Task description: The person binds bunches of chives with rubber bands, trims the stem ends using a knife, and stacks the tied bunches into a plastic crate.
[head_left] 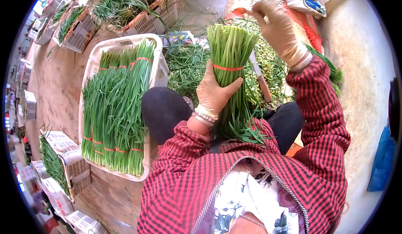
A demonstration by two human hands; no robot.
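Note:
My gloved left hand (215, 89) is wrapped round a bunch of garlic chives (230, 46) just under its orange band (228, 67). The pale cut stems point away from me, and the green leaf tips hang down over my lap. My gloved right hand (278, 31) is raised to the right of the stem ends, apart from the bunch. Its fingers are curled together in a pinch; anything small between them cannot be made out. To my left, a white plastic crate (153, 152) holds several banded bunches of chives (115, 108).
Loose trimmings (184, 62) cover the ground ahead, with a wooden stick (260, 79) beside the bunch. Other crates of greens (155, 20) stand at the far left. A small bunch of chives (335, 75) lies near the right wall (364, 58). White sacks (303, 0) rest at top right.

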